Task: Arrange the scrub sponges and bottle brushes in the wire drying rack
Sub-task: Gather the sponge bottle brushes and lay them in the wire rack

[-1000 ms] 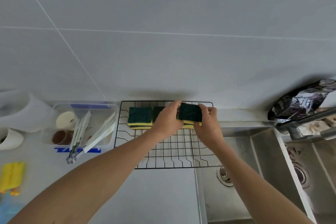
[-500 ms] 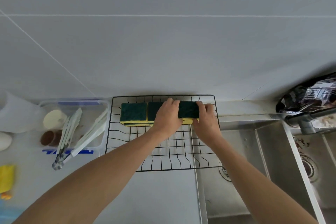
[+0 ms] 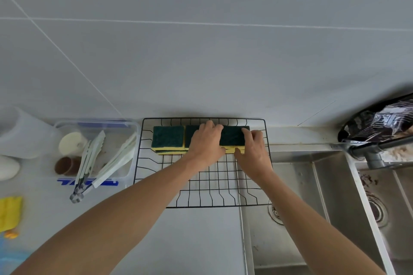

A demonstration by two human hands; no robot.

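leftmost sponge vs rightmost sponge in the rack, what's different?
The leftmost sponge lies untouched; the rightmost sponge has the left hand and right hand on it. The leftmost shows its whole green top; the rightmost is partly covered by fingers. Both are green over yellow, in one row at the back of the rack.

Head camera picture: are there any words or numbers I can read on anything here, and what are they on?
No text here can be read.
Blue lid or strip at the clear plastic box's near edge: white marks, too blurred to read.
Dark shiny bag by the tap: pale print, too blurred to read.
Green-topped sponges in the wire rack: no text visible.
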